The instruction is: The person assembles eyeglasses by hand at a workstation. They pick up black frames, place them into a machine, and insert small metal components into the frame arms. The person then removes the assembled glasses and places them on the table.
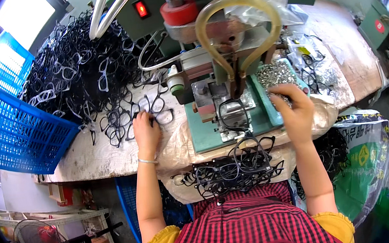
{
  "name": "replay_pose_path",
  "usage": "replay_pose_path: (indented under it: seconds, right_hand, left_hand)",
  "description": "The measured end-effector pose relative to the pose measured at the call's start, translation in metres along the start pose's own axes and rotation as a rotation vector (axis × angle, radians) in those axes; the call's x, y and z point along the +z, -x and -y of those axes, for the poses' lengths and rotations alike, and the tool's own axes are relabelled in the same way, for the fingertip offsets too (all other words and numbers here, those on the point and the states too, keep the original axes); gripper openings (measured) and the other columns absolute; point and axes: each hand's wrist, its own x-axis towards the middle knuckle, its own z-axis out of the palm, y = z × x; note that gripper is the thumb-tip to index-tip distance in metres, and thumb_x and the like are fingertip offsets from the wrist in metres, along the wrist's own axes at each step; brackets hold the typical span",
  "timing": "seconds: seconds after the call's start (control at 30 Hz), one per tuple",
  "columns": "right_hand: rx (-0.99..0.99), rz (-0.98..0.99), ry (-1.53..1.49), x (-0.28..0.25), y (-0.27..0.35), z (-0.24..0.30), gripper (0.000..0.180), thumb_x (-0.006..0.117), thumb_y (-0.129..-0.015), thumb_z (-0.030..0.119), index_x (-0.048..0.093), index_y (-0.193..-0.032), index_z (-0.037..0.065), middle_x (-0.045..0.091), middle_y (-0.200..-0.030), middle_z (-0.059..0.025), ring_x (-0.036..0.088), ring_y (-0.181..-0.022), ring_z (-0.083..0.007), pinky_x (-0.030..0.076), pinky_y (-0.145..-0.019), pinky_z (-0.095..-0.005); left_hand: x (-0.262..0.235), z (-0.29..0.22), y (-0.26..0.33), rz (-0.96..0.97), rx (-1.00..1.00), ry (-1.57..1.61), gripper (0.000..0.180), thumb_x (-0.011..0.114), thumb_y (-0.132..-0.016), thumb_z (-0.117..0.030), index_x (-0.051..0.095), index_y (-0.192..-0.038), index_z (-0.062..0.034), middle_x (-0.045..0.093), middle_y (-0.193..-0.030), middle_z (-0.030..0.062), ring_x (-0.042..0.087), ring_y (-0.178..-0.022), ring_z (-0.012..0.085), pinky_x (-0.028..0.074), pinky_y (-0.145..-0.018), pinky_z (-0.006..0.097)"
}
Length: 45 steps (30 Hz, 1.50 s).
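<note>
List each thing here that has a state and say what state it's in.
Left hand: on loose black plastic eyeglass frames.
Right hand: fingers in tray of small silver metal parts.
Black eyeglass frame on green press plate: lying flat under the head.
Red square lamp on machine: lit.
Blue plastic basket: tipped, spilling frames.

Daylight poured in from a window (24,16) at the upper left, blown out to plain white, and lit the workbench (87,156) evenly with only soft shadows beneath the machine (224,45). Red indicator lamps (141,9) on the machine glowed and bled slightly. The centre was sharp; toward the rim the fisheye bent the blue crate (10,124) and bench edge, detail smeared, and black vignette closed the corners. The floor below the bench lay dim.
</note>
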Motion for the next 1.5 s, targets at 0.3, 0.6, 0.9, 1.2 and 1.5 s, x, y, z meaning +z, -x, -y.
replay_pose_path:
  seconds: [0.3, 0.6, 0.9, 1.2, 1.5]
  right_hand:
    - [0.009, -0.004, -0.343, 0.055, -0.012, -0.002, 0.033, 0.074, -0.082, -0.002, 0.060, -0.112, -0.001, 0.066, -0.102, -0.0065, 0.065, -0.094, -0.0132, 0.050, -0.086, -0.0267]
    - [0.227, 0.037, -0.731, 0.064, -0.006, 0.030, 0.049, 0.068, -0.084, -0.006, 0.047, -0.129, -0.004, 0.064, -0.120, -0.0148, 0.064, -0.105, -0.0157, 0.048, -0.094, -0.0287]
    - [-0.119, -0.021, 0.846, -0.005, -0.013, -0.042, 0.027, 0.075, -0.082, 0.015, 0.071, -0.108, 0.010, 0.059, -0.135, -0.0212, 0.045, -0.137, -0.0409, 0.044, -0.106, -0.0459]
    - [-0.190, -0.158, 0.702, -0.031, -0.036, -0.086, 0.012, 0.076, -0.078, 0.013, 0.070, -0.085, 0.006, 0.068, -0.111, -0.0168, 0.057, -0.120, -0.0380, 0.044, -0.102, -0.0460]
    - [-0.204, -0.072, 0.721, -0.019, -0.038, -0.082, 0.006, 0.070, -0.081, 0.008, 0.067, -0.084, 0.004, 0.068, -0.093, -0.0126, 0.063, -0.095, -0.0343, 0.049, -0.085, -0.0421]
  left_hand:
    - [-0.067, -0.086, 0.009, -0.340, -0.168, 1.120, 0.006, 0.060, -0.095, -0.006, 0.057, -0.090, -0.0046, 0.066, -0.090, 0.0094, 0.054, -0.070, 0.0156, 0.042, -0.064, 0.026]
    - [-0.159, -0.233, -0.045, -0.373, 0.307, 1.118, 0.020, 0.028, -0.104, -0.016, 0.041, -0.104, -0.0007, 0.069, -0.087, 0.0322, 0.064, -0.059, 0.0271, 0.055, -0.063, 0.031]
    - [-0.136, -0.235, 0.022, 1.178, -0.268, 1.739, 0.022, 0.036, -0.106, -0.026, 0.044, -0.104, -0.0056, 0.069, -0.088, 0.0326, 0.063, -0.057, 0.0275, 0.055, -0.052, 0.034]
    - [-0.105, -0.257, 0.029, 1.121, -0.683, 1.909, 0.020, 0.043, -0.104, -0.030, 0.049, -0.100, -0.0111, 0.069, -0.083, 0.0275, 0.064, -0.054, 0.0251, 0.052, -0.043, 0.033]
    - [-0.087, -0.241, 0.032, 1.165, -0.504, 1.916, 0.026, 0.040, -0.108, -0.034, 0.048, -0.105, -0.0092, 0.070, -0.093, 0.0311, 0.067, -0.067, 0.0237, 0.059, -0.052, 0.036]
